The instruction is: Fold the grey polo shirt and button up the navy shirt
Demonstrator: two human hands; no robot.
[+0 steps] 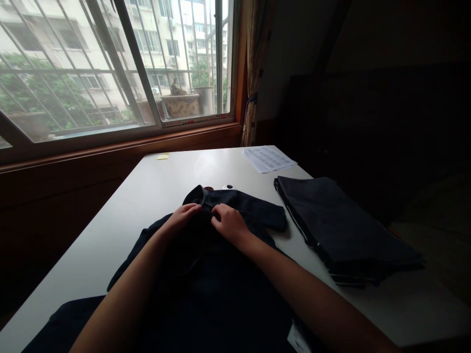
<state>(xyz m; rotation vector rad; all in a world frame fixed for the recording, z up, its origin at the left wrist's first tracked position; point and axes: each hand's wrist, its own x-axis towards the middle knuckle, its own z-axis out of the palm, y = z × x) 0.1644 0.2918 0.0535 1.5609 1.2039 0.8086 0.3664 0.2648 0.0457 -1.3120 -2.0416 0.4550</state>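
A dark navy short-sleeved garment [224, 284] is spread over the table, its collar [200, 194] pointing away from me. My left hand [184, 215] is closed on the cloth just below the collar, fingertips pressed together. Close beside it, my right hand [230, 223] has its fingers curled in a pinch over the same front part. Something small and yellowish shows at the right fingertips, too small to name. Just beyond the collar lie a white round object with a dark centre [229, 187] and a brown round one [209, 188], partly hidden by the garment.
On the right of the white table [110, 215] lies a stack of folded dark cloth [338, 220]. Printed papers [268, 159] rest at the far right edge, and a yellow note [163, 156] at the far left. A barred window [176, 63] stands behind, with a curtain [253, 73] alongside.
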